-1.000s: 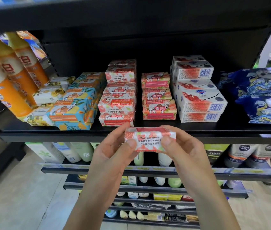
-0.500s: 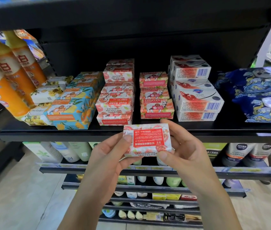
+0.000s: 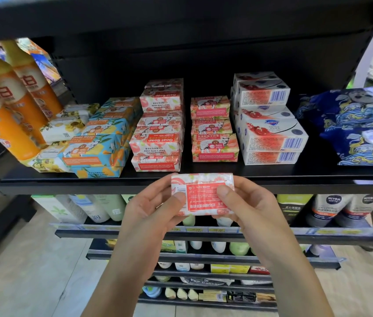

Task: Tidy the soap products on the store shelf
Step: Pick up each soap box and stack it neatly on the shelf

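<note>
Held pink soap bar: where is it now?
Head view, centre: the pink soap bar is pinched between the left hand and right hand, in front of the shelf edge, below the pink goat soap stacks.

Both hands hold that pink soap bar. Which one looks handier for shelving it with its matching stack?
Probably the left hand: the pomegranate stack stands up and left of the soap bar, on that side. The right hand would have to reach across.
</note>
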`<state>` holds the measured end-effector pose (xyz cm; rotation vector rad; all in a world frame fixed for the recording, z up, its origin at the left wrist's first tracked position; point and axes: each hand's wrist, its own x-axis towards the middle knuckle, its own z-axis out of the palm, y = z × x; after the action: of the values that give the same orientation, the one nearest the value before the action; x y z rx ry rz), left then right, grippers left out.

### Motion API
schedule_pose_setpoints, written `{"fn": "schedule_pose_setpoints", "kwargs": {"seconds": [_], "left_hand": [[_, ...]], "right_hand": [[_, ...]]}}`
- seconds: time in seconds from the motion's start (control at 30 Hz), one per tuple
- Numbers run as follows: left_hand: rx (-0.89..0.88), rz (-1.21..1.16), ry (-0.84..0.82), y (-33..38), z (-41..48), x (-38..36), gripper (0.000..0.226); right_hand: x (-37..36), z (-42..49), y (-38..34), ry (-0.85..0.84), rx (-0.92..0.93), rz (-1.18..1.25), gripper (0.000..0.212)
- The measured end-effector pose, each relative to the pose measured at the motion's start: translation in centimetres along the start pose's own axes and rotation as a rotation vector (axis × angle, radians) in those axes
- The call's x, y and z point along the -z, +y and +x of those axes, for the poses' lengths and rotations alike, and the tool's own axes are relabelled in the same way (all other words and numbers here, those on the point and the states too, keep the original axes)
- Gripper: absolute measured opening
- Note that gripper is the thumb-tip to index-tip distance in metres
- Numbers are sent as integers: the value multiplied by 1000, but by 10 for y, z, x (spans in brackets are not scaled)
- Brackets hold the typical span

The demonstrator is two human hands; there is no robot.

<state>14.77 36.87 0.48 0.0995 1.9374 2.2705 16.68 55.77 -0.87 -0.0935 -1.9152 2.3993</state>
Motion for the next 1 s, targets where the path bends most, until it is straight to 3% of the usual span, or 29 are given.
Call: {"fn": "schedule_pose_setpoints", "kwargs": {"seconds": [0.37,0.53,0.63,0.77,1.0], "left_hand": [[-7,9,-49,5,1,-2,58],[-4,-7,-58,7,1,-3,48],[-13,43,-128,4,1,0,56],[10,-21,-112,3,3,0,62],[8,-48,-74,0,7,1,51]], "right_hand": [[4,0,2,4,76,60,46],[7,1,4,-39,158,35,49],[8,2,5,-29,226,-6,48],[9,2,5,-35,268,-18,47],[8,2,4,-116,262,9,49]]}}
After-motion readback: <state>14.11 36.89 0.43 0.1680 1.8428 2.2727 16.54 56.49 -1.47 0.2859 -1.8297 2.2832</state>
